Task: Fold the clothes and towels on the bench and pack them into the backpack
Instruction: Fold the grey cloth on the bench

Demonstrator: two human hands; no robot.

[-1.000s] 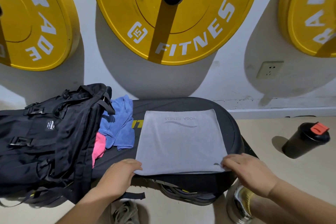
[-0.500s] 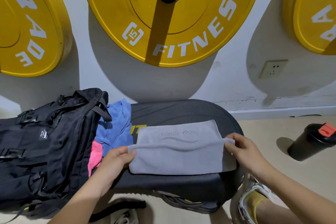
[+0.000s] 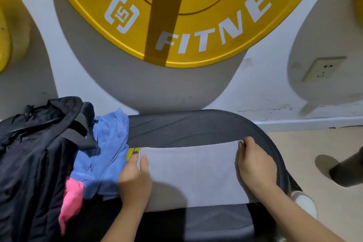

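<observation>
Currently grey towel (image 3: 192,175) lies flat on counter (image 3: 186,127); looks soft, light and limp, so it will sag if lifted. Left hand (image 3: 135,180) pinches its far left corner and right hand (image 3: 255,165) pinches the far right; corners are the best hold. Crumpled blue garment (image 3: 110,143) sits just beside, with pink cloth (image 3: 71,200) and backpack (image 3: 33,163) crowding the left.

Left hand (image 3: 135,180) pinching towel (image 3: 192,173) corner; right hand (image 3: 255,165) likewise, forearms forward

towel (image 3: 191,175) on bench (image 3: 192,127), backpack (image 3: 33,163) left
</observation>
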